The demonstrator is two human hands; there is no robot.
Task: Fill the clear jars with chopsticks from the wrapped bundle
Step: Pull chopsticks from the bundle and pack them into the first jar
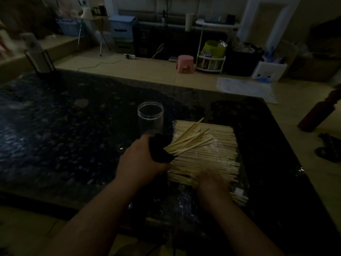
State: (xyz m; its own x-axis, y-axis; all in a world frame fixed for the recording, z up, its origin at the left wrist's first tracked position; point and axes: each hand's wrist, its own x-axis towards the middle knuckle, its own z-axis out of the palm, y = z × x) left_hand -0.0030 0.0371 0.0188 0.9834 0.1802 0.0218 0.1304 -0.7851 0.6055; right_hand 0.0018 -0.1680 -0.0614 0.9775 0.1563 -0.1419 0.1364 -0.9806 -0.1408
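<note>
dark speckled stone surface (64, 126): carries every item below.

clear round open-topped plastic jar (150, 117): upright, at 12 o'clock from the left hand and just beside the bundle's far left corner. no sticks show inside it. only this one jar is in view. judged progress: early, with the first load gathered but not yet dropped in, and nearly the whole bundle left to move.

left hand (142, 161): its fingers (160, 152), under a dark covering, are curled tight round the butt ends of the handful.

handful of pale wooden chopsticks (190, 140): held over the bundle and fanned out. long axis runs from the grip toward 2 o'clock, free tips pointing away from the jar. it likely needs turning upright before it goes in.

wrapped bundle of pale wooden chopsticks in clear film (217, 154): lies flat at 3 o'clock from the left hand, sticks side by side, long axis roughly 9 to 3 o'clock.

right hand (210, 183): blurred, on the bundle's near edge. cannot tell whether its fingers are closed on any sticks.
</note>
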